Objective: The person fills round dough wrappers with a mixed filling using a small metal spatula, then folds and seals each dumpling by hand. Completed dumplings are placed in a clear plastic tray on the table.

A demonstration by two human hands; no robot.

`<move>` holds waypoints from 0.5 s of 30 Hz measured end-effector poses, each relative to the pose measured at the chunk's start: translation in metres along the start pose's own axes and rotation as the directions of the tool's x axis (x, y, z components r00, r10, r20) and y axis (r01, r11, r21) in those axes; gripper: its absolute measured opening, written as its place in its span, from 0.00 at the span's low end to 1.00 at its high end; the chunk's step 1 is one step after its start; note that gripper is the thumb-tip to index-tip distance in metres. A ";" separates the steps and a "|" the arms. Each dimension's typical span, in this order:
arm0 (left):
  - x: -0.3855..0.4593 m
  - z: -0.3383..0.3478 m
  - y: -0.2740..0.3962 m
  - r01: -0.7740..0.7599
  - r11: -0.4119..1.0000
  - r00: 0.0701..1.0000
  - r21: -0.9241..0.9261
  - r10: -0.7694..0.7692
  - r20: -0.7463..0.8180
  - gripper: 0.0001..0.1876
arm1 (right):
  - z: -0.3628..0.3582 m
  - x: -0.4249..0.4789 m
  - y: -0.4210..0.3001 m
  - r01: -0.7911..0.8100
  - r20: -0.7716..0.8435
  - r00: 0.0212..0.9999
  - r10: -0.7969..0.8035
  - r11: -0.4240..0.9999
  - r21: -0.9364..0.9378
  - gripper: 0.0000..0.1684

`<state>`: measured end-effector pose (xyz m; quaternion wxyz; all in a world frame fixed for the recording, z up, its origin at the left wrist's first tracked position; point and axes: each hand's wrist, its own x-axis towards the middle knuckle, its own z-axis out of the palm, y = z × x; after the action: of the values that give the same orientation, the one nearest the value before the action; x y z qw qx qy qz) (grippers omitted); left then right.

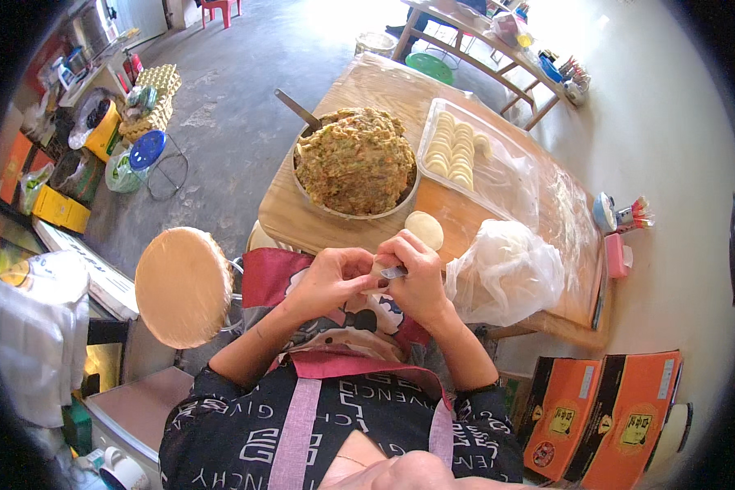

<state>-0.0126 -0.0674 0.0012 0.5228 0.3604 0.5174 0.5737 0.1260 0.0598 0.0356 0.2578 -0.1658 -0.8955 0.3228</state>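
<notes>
My left hand [331, 278] pinches the left edge of a small piece of pale dough [380, 269], mostly hidden by fingers. My right hand [413, 275] grips its other side and also holds a small flat metal tool [394, 272]. Just beyond the hands, a round dough wrapper [424, 230] lies on the wooden table [306, 228]. A metal bowl [367, 216] there is heaped with chopped filling [355, 160], a metal handle [298, 109] sticking out at its left. Rows of round dough wrappers [450, 147] overlap in a clear plastic tray [424, 138].
A white plastic bag [505, 272] bulges at the near right of the table, beside floury wood [566, 208]. A round stool [184, 288] stands left of my arm. Orange boxes [628, 416] are at lower right; a second table [484, 37] stands beyond.
</notes>
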 end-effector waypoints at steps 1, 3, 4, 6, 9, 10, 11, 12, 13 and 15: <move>0.000 -0.001 -0.001 0.023 1.000 1.000 -0.019 -0.023 0.009 0.13 | -0.002 0.001 0.001 0.046 0.011 0.999 -0.046 0.999 -0.006 0.09; 0.000 -0.001 -0.003 0.073 0.996 0.997 -0.060 -0.072 0.025 0.13 | -0.013 0.004 -0.001 0.136 0.037 0.990 -0.135 0.991 -0.016 0.09; -0.001 -0.001 -0.001 0.090 0.994 0.996 -0.066 -0.089 0.011 0.13 | -0.016 0.005 -0.003 0.110 0.071 0.992 -0.104 0.991 -0.073 0.09; -0.005 0.001 0.010 0.119 0.990 0.993 -0.077 -0.120 -0.012 0.12 | -0.021 0.006 -0.006 0.062 0.128 0.991 -0.038 0.979 -0.192 0.09; 0.002 0.000 -0.008 -0.051 0.998 0.999 0.023 0.052 -0.010 0.11 | -0.014 0.003 -0.001 0.190 0.305 0.949 -0.083 0.921 -0.340 0.10; 0.002 0.001 -0.004 0.010 1.000 1.000 -0.027 -0.010 -0.007 0.11 | -0.013 0.002 -0.001 0.244 0.272 0.949 -0.157 0.915 -0.321 0.09; -0.001 0.004 0.003 0.071 0.995 0.997 -0.076 -0.072 -0.002 0.11 | -0.013 0.001 -0.001 0.204 0.239 0.961 -0.137 0.937 -0.285 0.09; -0.003 0.007 0.009 0.134 0.983 0.991 -0.127 -0.135 0.003 0.10 | -0.013 0.001 -0.001 0.167 0.209 0.971 -0.116 0.956 -0.243 0.09; -0.002 0.006 0.006 0.076 0.986 0.997 -0.147 -0.075 0.014 0.11 | -0.013 0.000 -0.001 0.130 0.181 0.979 -0.094 0.971 -0.200 0.09; 0.001 0.003 -0.005 -0.040 0.982 0.998 -0.185 0.046 0.030 0.11 | -0.018 0.001 -0.001 0.032 0.212 0.977 -0.002 0.990 -0.138 0.10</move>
<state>-0.0086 -0.0663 -0.0029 0.5501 0.3314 0.4452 0.6240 0.1358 0.0687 0.0484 0.1516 -0.1406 -0.9397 0.2726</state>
